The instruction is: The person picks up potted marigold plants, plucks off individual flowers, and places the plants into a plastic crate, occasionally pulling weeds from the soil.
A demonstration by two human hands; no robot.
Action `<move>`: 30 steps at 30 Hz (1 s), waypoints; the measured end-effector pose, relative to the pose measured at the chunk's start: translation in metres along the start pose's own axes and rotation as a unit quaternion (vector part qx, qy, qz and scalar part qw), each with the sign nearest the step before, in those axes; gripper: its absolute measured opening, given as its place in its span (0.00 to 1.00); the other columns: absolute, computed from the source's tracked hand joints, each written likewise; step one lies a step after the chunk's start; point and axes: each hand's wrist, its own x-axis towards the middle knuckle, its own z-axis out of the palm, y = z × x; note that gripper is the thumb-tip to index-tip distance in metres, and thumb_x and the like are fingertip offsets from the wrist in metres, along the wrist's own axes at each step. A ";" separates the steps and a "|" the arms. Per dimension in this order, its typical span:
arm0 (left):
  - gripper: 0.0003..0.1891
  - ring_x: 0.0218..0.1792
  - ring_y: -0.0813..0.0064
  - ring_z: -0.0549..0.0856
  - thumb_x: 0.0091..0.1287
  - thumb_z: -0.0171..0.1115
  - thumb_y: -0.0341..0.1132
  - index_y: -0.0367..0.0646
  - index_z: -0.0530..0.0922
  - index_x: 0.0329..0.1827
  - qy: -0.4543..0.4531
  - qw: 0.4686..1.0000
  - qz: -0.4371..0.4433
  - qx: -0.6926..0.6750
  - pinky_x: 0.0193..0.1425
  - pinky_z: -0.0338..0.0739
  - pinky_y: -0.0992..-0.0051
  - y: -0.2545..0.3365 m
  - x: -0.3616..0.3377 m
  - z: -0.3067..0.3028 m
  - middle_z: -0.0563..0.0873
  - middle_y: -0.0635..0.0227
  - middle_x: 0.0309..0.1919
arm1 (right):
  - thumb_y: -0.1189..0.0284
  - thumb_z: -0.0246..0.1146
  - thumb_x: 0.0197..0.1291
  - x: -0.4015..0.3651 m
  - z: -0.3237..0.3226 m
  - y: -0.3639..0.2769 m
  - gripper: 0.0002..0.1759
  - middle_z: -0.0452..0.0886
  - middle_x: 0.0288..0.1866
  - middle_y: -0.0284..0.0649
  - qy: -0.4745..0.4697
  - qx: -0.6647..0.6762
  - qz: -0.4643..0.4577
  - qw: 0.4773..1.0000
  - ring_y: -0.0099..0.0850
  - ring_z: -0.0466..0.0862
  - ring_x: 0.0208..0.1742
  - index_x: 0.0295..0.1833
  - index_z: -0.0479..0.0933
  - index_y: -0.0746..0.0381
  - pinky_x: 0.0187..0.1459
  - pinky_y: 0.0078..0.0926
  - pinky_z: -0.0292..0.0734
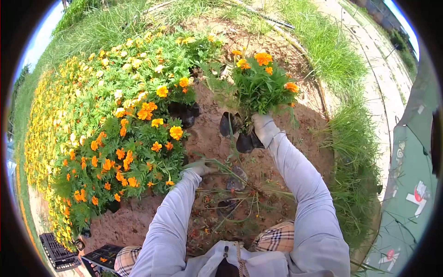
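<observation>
My right hand (pixel 264 125), in a pale glove, grips a marigold plant (pixel 260 85) with orange flowers by its stems, just above its black nursery pot (pixel 244 142), which hangs over bare brown soil (pixel 207 134). My left hand (pixel 199 167), also gloved, is low on the soil beside a bunch of pulled grass stems (pixel 230 171); I cannot tell whether it grips them. It sits next to the edge of the planted marigold bed (pixel 124 152).
A wide bed of orange and yellow marigolds fills the left side. More black pots (pixel 184 113) sit at the bed's edge. Black plastic trays (pixel 57 251) lie at the lower left. Tall grass (pixel 350 152) and a paved path (pixel 383 78) run along the right.
</observation>
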 end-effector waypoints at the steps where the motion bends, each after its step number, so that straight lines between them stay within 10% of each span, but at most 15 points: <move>1: 0.36 0.60 0.61 0.73 0.53 0.63 0.55 0.41 0.69 0.60 0.088 0.990 0.047 -0.098 0.61 0.68 0.63 -0.002 0.000 -0.001 0.76 0.56 0.56 | 0.71 0.57 0.54 -0.011 -0.004 -0.005 0.15 0.82 0.42 0.43 0.009 0.030 0.011 0.999 0.32 0.79 0.40 0.45 0.75 0.70 0.42 0.32 0.73; 4: 0.44 0.61 0.59 0.71 0.49 0.65 0.60 0.39 0.64 0.63 0.477 0.812 0.255 -0.219 0.64 0.64 0.63 0.033 -0.008 -0.016 0.75 0.53 0.55 | 0.69 0.57 0.56 -0.061 -0.015 -0.073 0.18 0.82 0.46 0.43 -0.047 0.028 0.024 0.998 0.36 0.80 0.45 0.50 0.75 0.67 0.46 0.33 0.73; 7: 0.31 0.60 0.59 0.71 0.60 0.58 0.54 0.41 0.69 0.59 0.166 0.893 0.273 -0.317 0.68 0.58 0.60 0.085 -0.056 -0.062 0.74 0.50 0.55 | 0.61 0.53 0.58 -0.081 0.016 -0.079 0.21 0.80 0.50 0.43 -0.075 -0.135 -0.099 0.983 0.43 0.78 0.52 0.54 0.75 0.61 0.53 0.37 0.70; 10: 0.29 0.58 0.60 0.73 0.62 0.55 0.53 0.41 0.70 0.59 0.155 0.936 0.315 -0.029 0.64 0.63 0.60 0.079 -0.041 -0.042 0.75 0.54 0.55 | 0.57 0.50 0.61 -0.103 0.028 -0.096 0.23 0.77 0.55 0.46 -0.163 -0.299 -0.148 0.929 0.45 0.74 0.56 0.56 0.73 0.59 0.55 0.34 0.70; 14: 0.27 0.57 0.61 0.74 0.64 0.52 0.52 0.42 0.69 0.60 0.166 0.918 0.308 -0.189 0.63 0.66 0.61 0.056 -0.045 -0.016 0.75 0.56 0.55 | 0.56 0.52 0.59 -0.122 0.034 -0.117 0.23 0.79 0.51 0.46 -0.296 -0.251 -0.017 0.922 0.44 0.76 0.53 0.53 0.75 0.59 0.54 0.37 0.70; 21: 0.24 0.54 0.62 0.76 0.68 0.48 0.48 0.42 0.69 0.60 0.179 0.709 0.271 -0.626 0.60 0.70 0.61 0.053 -0.049 0.032 0.75 0.59 0.55 | 0.69 0.58 0.57 -0.143 -0.005 -0.128 0.21 0.76 0.57 0.43 -0.329 -0.122 -0.355 0.866 0.35 0.76 0.57 0.58 0.73 0.59 0.60 0.29 0.68; 25: 0.22 0.53 0.63 0.77 0.70 0.46 0.47 0.43 0.68 0.61 0.139 0.617 0.288 -0.719 0.59 0.72 0.62 0.032 -0.050 0.020 0.75 0.60 0.56 | 0.59 0.61 0.51 -0.093 -0.055 -0.181 0.20 0.82 0.41 0.46 -0.364 -0.498 -0.133 0.776 0.44 0.81 0.44 0.49 0.77 0.56 0.46 0.38 0.76; 27: 0.21 0.52 0.63 0.78 0.71 0.44 0.46 0.43 0.68 0.61 0.059 0.536 0.294 -0.789 0.58 0.73 0.62 0.021 -0.054 0.016 0.76 0.61 0.56 | 0.62 0.61 0.55 -0.092 -0.092 -0.192 0.14 0.82 0.33 0.43 -0.156 -0.199 -0.198 0.947 0.39 0.82 0.35 0.42 0.80 0.59 0.39 0.35 0.75; 28: 0.22 0.53 0.63 0.78 0.70 0.46 0.46 0.43 0.68 0.61 -0.027 0.418 0.285 -0.862 0.58 0.74 0.61 0.026 -0.069 0.005 0.76 0.60 0.55 | 0.62 0.61 0.56 -0.096 -0.097 -0.202 0.14 0.82 0.33 0.43 -0.135 -0.143 -0.219 0.956 0.39 0.82 0.35 0.41 0.80 0.59 0.38 0.34 0.75; 30: 0.28 0.56 0.65 0.76 0.69 0.47 0.52 0.42 0.64 0.65 -0.054 0.447 0.288 -0.845 0.61 0.72 0.64 0.021 -0.059 0.016 0.73 0.61 0.59 | 0.62 0.61 0.56 -0.110 -0.111 -0.227 0.13 0.82 0.33 0.44 -0.092 -0.032 -0.255 0.962 0.38 0.82 0.34 0.40 0.80 0.61 0.37 0.33 0.76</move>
